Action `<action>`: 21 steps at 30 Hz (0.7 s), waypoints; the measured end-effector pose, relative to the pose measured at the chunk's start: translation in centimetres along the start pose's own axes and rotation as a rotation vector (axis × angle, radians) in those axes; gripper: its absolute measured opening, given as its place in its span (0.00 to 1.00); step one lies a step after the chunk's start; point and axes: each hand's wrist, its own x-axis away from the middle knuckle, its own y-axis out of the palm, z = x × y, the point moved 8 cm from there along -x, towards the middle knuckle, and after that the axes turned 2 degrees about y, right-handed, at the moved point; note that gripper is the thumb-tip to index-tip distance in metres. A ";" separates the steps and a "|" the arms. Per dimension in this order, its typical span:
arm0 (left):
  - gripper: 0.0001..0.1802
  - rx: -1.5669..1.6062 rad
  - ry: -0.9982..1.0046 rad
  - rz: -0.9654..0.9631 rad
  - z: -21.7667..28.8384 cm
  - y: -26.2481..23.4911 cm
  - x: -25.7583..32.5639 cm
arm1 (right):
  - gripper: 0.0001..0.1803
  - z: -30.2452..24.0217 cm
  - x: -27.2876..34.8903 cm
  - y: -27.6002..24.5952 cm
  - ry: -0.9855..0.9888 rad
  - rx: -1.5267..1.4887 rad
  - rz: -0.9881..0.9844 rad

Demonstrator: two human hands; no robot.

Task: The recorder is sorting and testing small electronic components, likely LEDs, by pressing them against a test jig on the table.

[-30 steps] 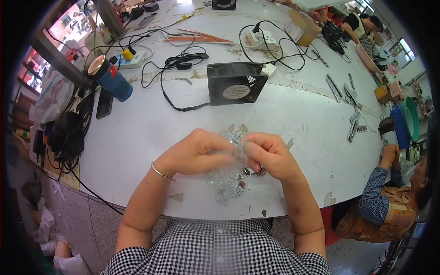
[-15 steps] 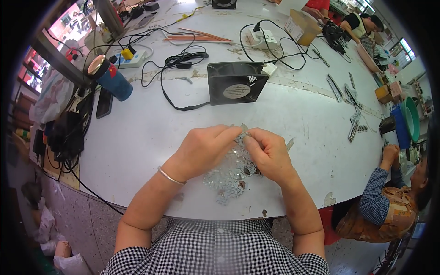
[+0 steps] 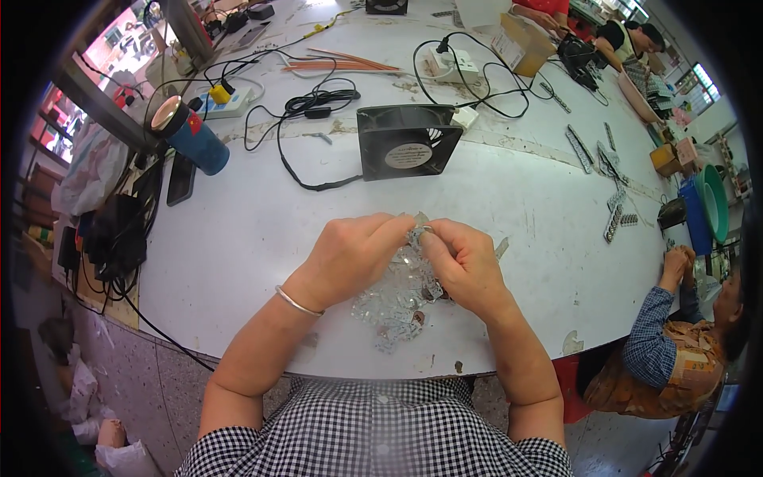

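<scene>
My left hand [image 3: 350,253] and my right hand [image 3: 467,266] meet over the near middle of the white table. Fingers and thumbs of both are closed in a pinch around a small, clear, glittery piece [image 3: 415,233], whose kind I cannot make out. Beneath them lies a loose heap of clear, glassy little parts [image 3: 389,310], with a few brown bits among it. My hands partly cover the heap. Just beyond them stands a black box fan [image 3: 407,143] with a round pale label, its cable running off to the left.
A blue tumbler [image 3: 199,141] and a dark phone [image 3: 181,180] sit at the left, near power strips and tangled black cables [image 3: 322,102]. Copper-coloured rods [image 3: 342,63] lie farther back. Metallic strips [image 3: 614,211] are scattered at the right, where a co-worker [image 3: 675,350] sits.
My hands stay together over the heap, with only slight finger movement around the small clear piece. The co-worker's hands at the right have shifted slightly.
</scene>
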 end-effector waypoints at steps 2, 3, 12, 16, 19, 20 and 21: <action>0.15 0.024 -0.036 0.040 0.2 -0.4 -0.3 | 0.10 0.0 0.0 -0.2 0.000 -0.023 0.027; 0.14 0.048 -0.075 0.081 0.2 -0.7 -0.3 | 0.10 0.0 0.0 -0.4 -0.001 -0.046 0.051; 0.12 0.096 -0.047 0.088 1.1 -0.1 -0.1 | 0.10 1.0 0.1 -0.4 0.136 -0.257 0.063; 0.11 0.150 -0.307 0.043 -0.6 -0.3 0.5 | 0.09 0.7 0.0 -0.5 0.109 -0.159 0.022; 0.11 0.276 -0.197 0.005 -1.0 1.1 1.1 | 0.09 0.2 0.1 -0.3 -0.001 0.077 -0.135; 0.15 0.229 -0.183 -0.033 -0.9 1.5 1.2 | 0.08 -0.1 0.0 -1.1 -0.081 0.091 -0.021; 0.18 0.185 -0.168 -0.072 -0.6 1.7 1.0 | 0.08 -0.6 0.0 -2.1 -0.159 0.106 0.095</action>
